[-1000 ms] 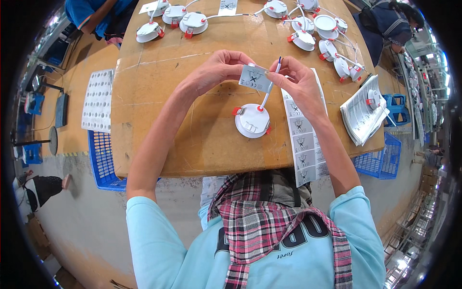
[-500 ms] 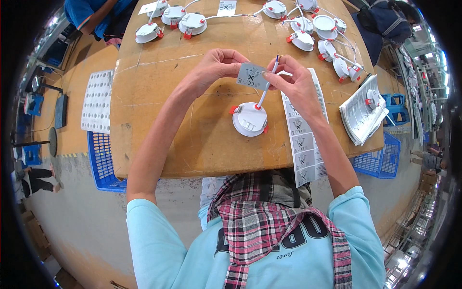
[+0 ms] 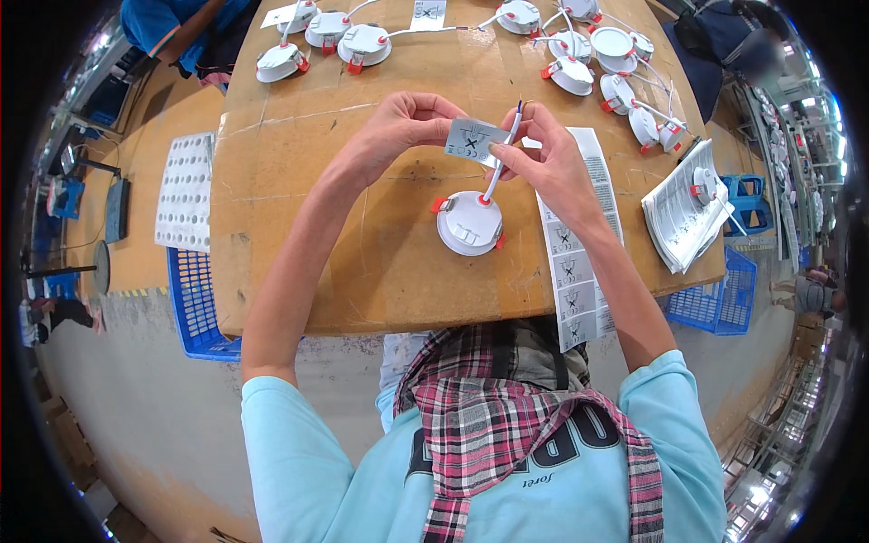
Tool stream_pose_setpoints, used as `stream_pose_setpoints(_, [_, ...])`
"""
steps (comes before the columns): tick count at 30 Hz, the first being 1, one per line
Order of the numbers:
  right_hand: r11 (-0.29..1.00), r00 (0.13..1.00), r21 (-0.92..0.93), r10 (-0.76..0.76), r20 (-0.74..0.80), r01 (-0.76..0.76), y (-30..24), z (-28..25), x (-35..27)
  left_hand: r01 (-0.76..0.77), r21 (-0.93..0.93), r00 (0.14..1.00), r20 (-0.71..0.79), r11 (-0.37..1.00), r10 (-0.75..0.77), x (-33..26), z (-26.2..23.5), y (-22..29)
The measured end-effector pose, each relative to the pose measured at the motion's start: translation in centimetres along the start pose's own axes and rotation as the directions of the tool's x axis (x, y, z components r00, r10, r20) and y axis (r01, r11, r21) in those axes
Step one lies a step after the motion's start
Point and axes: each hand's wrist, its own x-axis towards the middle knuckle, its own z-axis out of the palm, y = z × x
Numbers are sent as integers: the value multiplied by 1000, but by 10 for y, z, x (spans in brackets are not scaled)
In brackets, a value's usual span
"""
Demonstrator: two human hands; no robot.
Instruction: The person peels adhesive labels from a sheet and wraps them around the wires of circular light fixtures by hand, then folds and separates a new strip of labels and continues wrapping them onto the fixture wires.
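Between my two hands is a silver-grey sticker label (image 3: pixel 468 139) with printed symbols. My left hand (image 3: pixel 412 127) pinches its left edge. With thumb and fingers, my right hand (image 3: pixel 543 149) grips the label's right end against a white cable (image 3: pixel 505 149) that has bare coloured wire ends at the top. Below, the cable joins a round white downlight (image 3: pixel 470 224) lying on the table, with red-tipped spring clips at its sides. Beneath my right forearm lies a sheet of similar labels (image 3: pixel 574 271), its lower end hanging past the table's front edge.
Several more downlights (image 3: pixel 365 43) lie along the table's far side, left and right. A stack of printed sheets (image 3: pixel 681 222) sits at the right edge with a small fitting on it. Blue crates (image 3: pixel 192 299) stand beside the table. People (image 3: pixel 176 27) are at the far corners.
The label has tilted slightly and shifted a little left, and my right fingers have moved slightly along it and the cable. The downlight stays in place.
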Motion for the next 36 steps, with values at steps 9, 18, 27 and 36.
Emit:
stream_pose_setpoints(9, [1000, 1000, -2, -11, -18, 11, 0, 1, -1, -23, 7, 1000, 3, 1000, 23, -1, -1, -3])
stream_pose_setpoints(18, [998, 998, 57, -5, -57, 9, 0, 4, 0, -62, 46, 998, -19, 997, 63, -5, 3, 5])
stream_pose_setpoints(27, [999, 997, 44, -9, -82, 13, -1, 5, -1, -68, 69, 997, -23, 995, 70, -6, 5, 6])
stream_pose_setpoints(36, [1000, 997, 6, -15, -81, 16, -3, 5, 1, -74, 128, 997, -22, 989, 78, -6, 1, 11])
